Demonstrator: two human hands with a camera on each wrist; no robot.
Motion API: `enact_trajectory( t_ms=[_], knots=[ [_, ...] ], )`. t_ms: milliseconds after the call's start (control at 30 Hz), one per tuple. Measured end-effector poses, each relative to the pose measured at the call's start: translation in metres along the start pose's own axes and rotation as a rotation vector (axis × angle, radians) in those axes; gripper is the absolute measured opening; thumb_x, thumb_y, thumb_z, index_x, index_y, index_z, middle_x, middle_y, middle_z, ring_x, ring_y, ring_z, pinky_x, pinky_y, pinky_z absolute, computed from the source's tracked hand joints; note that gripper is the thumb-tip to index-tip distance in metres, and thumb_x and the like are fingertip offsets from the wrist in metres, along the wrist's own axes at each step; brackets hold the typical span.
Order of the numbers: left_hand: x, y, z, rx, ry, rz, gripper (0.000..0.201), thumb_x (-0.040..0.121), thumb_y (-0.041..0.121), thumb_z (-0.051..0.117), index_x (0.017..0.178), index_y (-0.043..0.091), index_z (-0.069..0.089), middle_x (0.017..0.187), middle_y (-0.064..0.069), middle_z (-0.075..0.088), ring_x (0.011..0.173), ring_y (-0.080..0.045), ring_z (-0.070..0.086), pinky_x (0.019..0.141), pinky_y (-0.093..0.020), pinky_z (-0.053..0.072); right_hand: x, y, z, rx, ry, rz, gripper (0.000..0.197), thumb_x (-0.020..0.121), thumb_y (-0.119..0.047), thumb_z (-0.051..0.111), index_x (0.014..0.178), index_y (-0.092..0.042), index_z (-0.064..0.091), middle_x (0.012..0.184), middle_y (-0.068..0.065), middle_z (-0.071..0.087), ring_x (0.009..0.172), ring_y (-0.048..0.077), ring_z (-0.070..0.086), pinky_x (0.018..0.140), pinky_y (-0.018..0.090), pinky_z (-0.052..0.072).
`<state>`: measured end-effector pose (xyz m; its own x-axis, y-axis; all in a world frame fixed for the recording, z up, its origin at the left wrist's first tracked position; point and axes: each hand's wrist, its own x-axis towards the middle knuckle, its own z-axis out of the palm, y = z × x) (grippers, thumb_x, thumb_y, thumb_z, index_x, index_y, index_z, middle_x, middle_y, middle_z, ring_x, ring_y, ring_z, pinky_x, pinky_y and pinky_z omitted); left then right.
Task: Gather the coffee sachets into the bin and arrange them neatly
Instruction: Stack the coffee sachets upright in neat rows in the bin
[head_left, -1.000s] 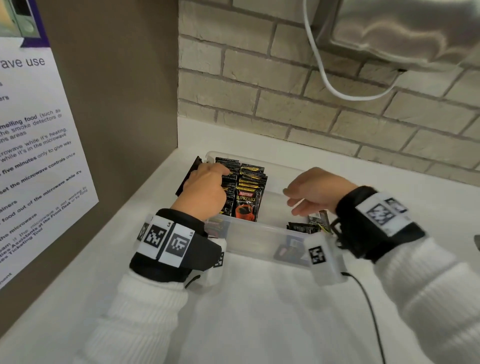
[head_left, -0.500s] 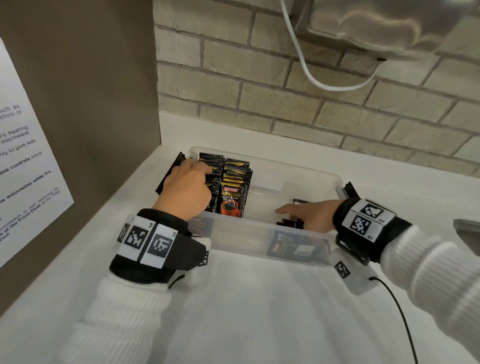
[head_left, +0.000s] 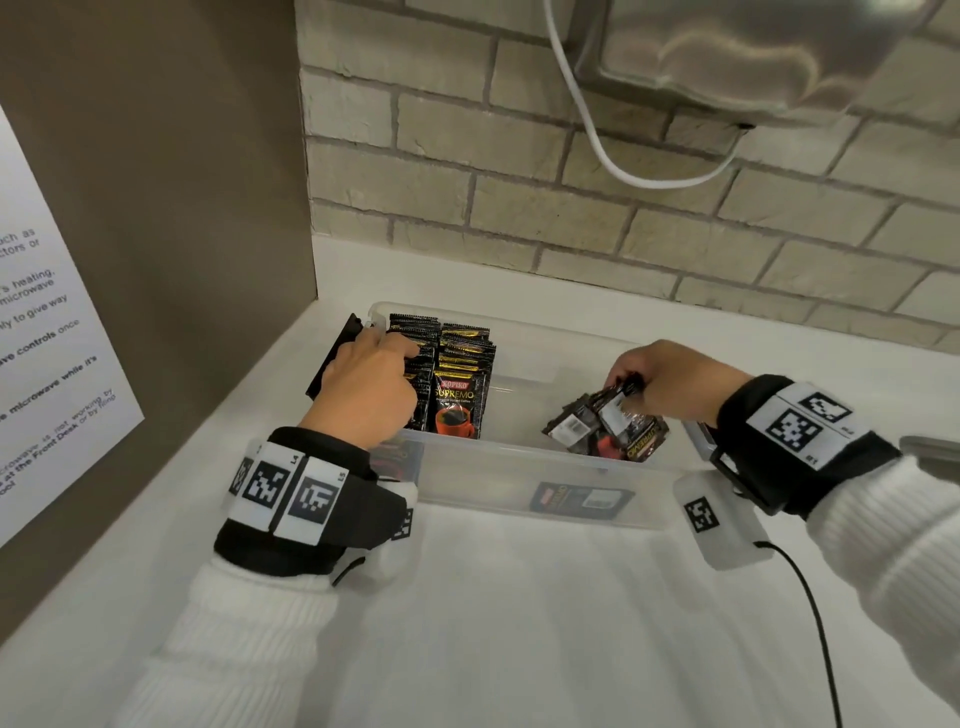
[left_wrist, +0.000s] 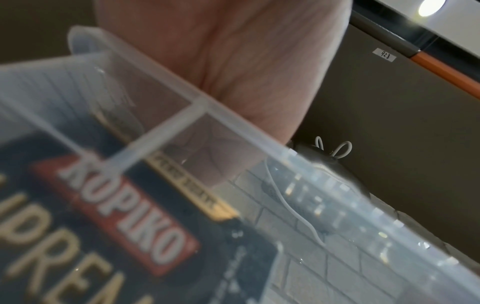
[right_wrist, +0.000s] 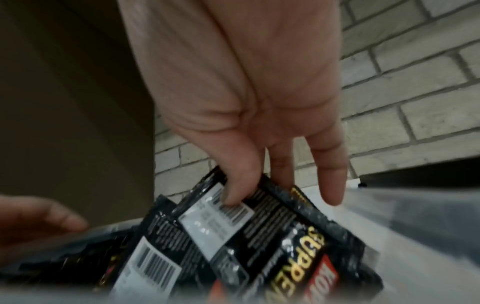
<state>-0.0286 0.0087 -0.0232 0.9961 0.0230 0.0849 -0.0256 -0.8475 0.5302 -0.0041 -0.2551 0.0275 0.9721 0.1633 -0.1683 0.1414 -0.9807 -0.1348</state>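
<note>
A clear plastic bin sits on the white counter. Black coffee sachets stand in two upright rows at its left end. My left hand rests curled over the left row, holding it in place; its fingertips are hidden. My right hand pinches a small bunch of sachets by their top edges and holds them above the bin's right end. In the right wrist view the fingers press on the bunch of sachets. One more sachet lies flat at the bin's front wall.
A brown panel with a white notice closes the left side. A brick wall runs behind the bin, with a white cable hanging from a steel unit above. A black lid clip sticks out at the bin's left end.
My right hand went down into the bin's right end, took hold of a bunch of sachets and has lifted them up. The left hand has stayed on the left row.
</note>
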Motion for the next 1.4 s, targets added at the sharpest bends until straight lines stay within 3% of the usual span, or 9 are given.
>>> enact_trajectory(
  t_ms=[267,400,567,733,867,1033,1167,1300,1400],
  knots=[
    [0.001,0.0,0.0,-0.149,0.019,-0.005,0.053,0.086,-0.005,0.036,0.134,0.018,0.045,0.143,-0.011,0.037,0.126,-0.031,0.039,0.106,-0.045,0.034,-0.014,0.012,-0.026,0.281,0.411,0.066,0.022,0.085,0.002,0.053,0.098,-0.013,0.064,0.088,0.005,0.058,0.079,0.021,0.054,0.063,0.024,0.039],
    [0.001,0.006,0.0,-0.197,0.048,0.053,0.047,0.089,-0.002,0.037,0.13,0.017,0.049,0.141,-0.009,0.04,0.12,-0.032,0.046,0.102,-0.046,0.039,-0.019,0.014,-0.027,0.22,0.353,0.066,0.022,0.085,0.001,0.055,0.097,-0.011,0.067,0.086,0.006,0.06,0.078,0.022,0.056,0.063,0.024,0.041],
    [-0.002,0.015,0.001,-0.296,0.038,0.131,0.042,0.093,-0.001,0.038,0.129,0.015,0.051,0.138,-0.006,0.043,0.121,-0.026,0.046,0.104,-0.035,0.037,-0.017,0.02,-0.024,0.345,0.518,0.082,0.021,0.087,0.001,0.052,0.095,-0.012,0.067,0.076,0.004,0.058,0.065,0.017,0.052,0.055,0.02,0.036],
    [0.0,0.019,0.003,-0.477,0.045,0.173,0.036,0.095,0.002,0.039,0.125,0.017,0.054,0.126,0.0,0.052,0.079,-0.006,0.05,0.065,-0.007,0.039,-0.011,0.018,-0.024,0.552,0.611,0.042,0.02,0.087,0.0,0.053,0.089,-0.018,0.06,0.07,-0.004,0.055,0.065,0.017,0.052,0.055,0.02,0.039],
    [-0.002,0.024,0.005,-0.668,0.041,0.163,0.033,0.095,0.007,0.044,0.125,0.019,0.053,0.125,0.007,0.054,0.117,-0.008,0.05,0.093,-0.012,0.035,-0.009,0.005,-0.023,0.91,0.713,0.038,0.02,0.089,0.002,0.052,0.1,-0.013,0.059,0.075,-0.004,0.058,0.067,0.009,0.055,0.054,0.016,0.048],
    [-0.012,0.041,-0.002,-0.986,-0.008,0.161,0.045,0.091,0.034,0.054,0.133,0.024,0.041,0.11,0.019,0.055,0.105,0.01,0.051,0.083,0.002,0.038,-0.014,-0.028,-0.016,1.439,0.402,0.014,0.019,0.092,0.007,0.045,0.092,-0.008,0.057,0.08,0.004,0.061,0.073,0.016,0.059,0.075,0.033,0.056],
    [-0.016,0.048,0.005,-1.255,-0.059,0.148,0.093,0.064,0.064,0.07,0.14,0.025,0.034,0.134,-0.001,0.054,0.124,-0.013,0.051,0.108,-0.038,0.036,-0.014,-0.058,-0.003,1.658,0.016,-0.056,0.02,0.09,0.006,0.043,0.099,-0.004,0.058,0.084,0.008,0.063,0.075,0.019,0.061,0.067,0.034,0.06],
    [-0.021,0.053,0.007,-1.572,-0.141,0.133,0.065,0.077,0.038,0.067,0.136,0.031,0.041,0.129,-0.002,0.06,0.118,-0.022,0.057,0.099,-0.04,0.046,-0.012,-0.087,0.009,1.755,-0.163,-0.1,0.024,0.09,0.008,0.038,0.096,-0.001,0.06,0.079,0.008,0.066,0.072,0.016,0.064,0.068,0.026,0.057],
    [-0.021,0.054,0.006,-1.721,-0.193,0.193,0.067,0.078,0.026,0.06,0.138,0.044,0.035,0.132,0.001,0.057,0.121,-0.025,0.054,0.1,-0.044,0.044,-0.005,-0.101,0.017,1.739,-0.092,-0.069,0.028,0.089,0.008,0.04,0.112,0.01,0.056,0.096,0.018,0.061,0.081,0.023,0.061,0.061,0.026,0.058]
  ],
)
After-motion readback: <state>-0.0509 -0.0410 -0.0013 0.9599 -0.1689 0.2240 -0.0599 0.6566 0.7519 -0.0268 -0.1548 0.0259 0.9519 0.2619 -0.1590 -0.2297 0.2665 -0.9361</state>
